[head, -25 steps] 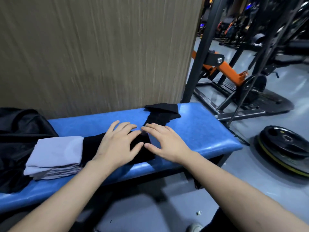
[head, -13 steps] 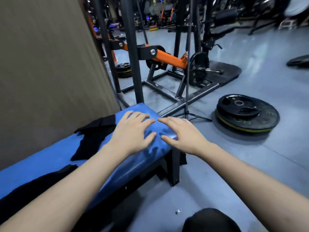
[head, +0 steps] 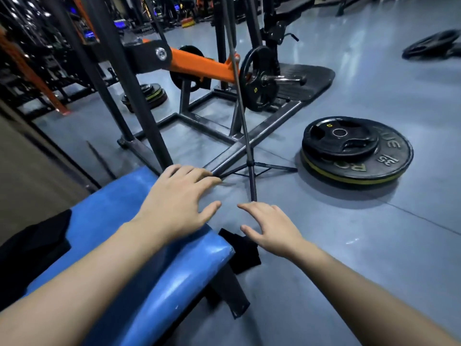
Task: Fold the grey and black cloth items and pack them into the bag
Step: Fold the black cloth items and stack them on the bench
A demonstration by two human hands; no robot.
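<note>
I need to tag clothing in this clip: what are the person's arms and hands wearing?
Nothing: the left hand and right hand are bare, with no gloves, rings or watch visible. Both forearms are bare too; no sleeve reaches into view.

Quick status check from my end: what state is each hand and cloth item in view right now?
left hand: open, fingers spread, past the end of the blue bench, holding nothing.
right hand: open, above the floor, holding nothing.
black cloth on the floor: lying by the bench leg, untouched.
black cloth on the bench: lying loose at the left edge.
</note>
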